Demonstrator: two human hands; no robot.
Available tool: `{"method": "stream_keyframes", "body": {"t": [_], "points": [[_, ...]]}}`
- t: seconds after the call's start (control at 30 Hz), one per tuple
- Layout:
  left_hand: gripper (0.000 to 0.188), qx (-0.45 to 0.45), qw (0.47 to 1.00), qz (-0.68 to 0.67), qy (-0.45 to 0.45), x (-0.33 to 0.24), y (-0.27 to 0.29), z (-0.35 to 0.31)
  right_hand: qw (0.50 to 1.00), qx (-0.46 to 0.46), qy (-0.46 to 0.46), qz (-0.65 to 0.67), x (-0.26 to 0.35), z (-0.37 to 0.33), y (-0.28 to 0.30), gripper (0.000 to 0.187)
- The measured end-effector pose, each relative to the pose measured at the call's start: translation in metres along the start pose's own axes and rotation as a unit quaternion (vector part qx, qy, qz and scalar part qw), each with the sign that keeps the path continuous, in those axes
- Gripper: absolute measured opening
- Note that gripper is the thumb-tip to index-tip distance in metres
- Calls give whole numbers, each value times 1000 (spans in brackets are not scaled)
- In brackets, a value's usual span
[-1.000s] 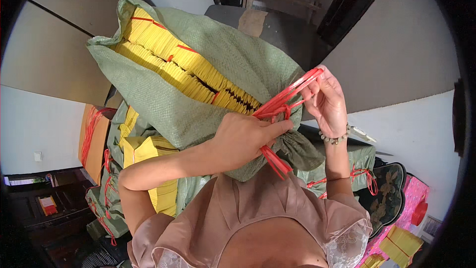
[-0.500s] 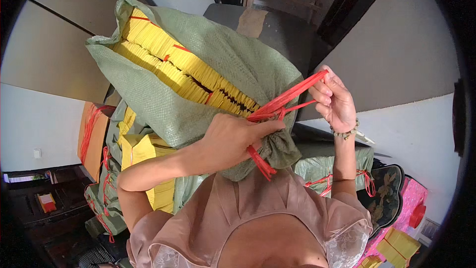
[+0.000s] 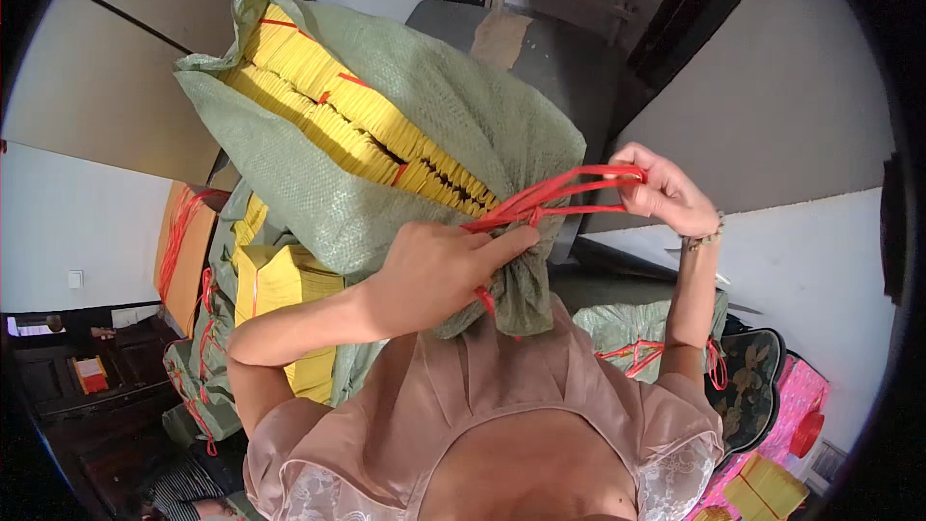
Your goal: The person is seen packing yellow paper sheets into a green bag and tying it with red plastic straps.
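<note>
A woven green sack (image 3: pixel 289 159) lies open along its side, packed with rows of yellow paper bundles (image 3: pixel 347 125) crossed by thin red bands. Its near corner is gathered into a bunched neck (image 3: pixel 524 285), with red plastic twine (image 3: pixel 550 195) wound around it. My left hand (image 3: pixel 439 270) is closed on the bunched neck and the twine, thumb pressed over the wrap. Off to the right, my right hand (image 3: pixel 670 191) has its fingers closed on a loop of the twine, holding several strands stretched away from the sack. A short twine end (image 3: pixel 484 301) hangs below my left hand.
Yellow paper stacks (image 3: pixel 280 289) stand at the left beside another green sack tied with red twine. A tied green sack (image 3: pixel 617 328) lies behind my right arm. Red twine (image 3: pixel 183 241) hangs over an orange-brown board. Striped cloth (image 3: pixel 188 482) shows at lower left.
My right hand has moved slightly right and down, drawing the twine loop out flatter. The twine tail below my left hand looks shorter. My left hand keeps its hold.
</note>
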State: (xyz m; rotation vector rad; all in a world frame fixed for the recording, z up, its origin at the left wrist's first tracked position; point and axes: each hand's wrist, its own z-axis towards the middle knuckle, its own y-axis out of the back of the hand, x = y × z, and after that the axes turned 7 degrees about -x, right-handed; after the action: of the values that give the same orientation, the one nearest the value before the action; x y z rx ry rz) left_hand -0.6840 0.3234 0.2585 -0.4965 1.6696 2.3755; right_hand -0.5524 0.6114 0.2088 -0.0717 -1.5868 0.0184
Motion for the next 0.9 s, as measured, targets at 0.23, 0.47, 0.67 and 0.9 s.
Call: {"method": "stream_keyframes", "body": {"t": [0.23,0.47,0.67,0.9], "points": [[46,-10,993,115,-12,-16,-2,-2,870,45,89,483,25,50,11,25],[61,-45,991,122,37,-21,-13,-7,873,-44,200,443,23,153,-23,42],[46,-34,991,125,35,-24,-15,-8,921,-310,102,215,-33,173,61,57],[46,-45,994,83,60,-18,-17,-10,960,-261,-104,-2,-64,71,74,91]]}}
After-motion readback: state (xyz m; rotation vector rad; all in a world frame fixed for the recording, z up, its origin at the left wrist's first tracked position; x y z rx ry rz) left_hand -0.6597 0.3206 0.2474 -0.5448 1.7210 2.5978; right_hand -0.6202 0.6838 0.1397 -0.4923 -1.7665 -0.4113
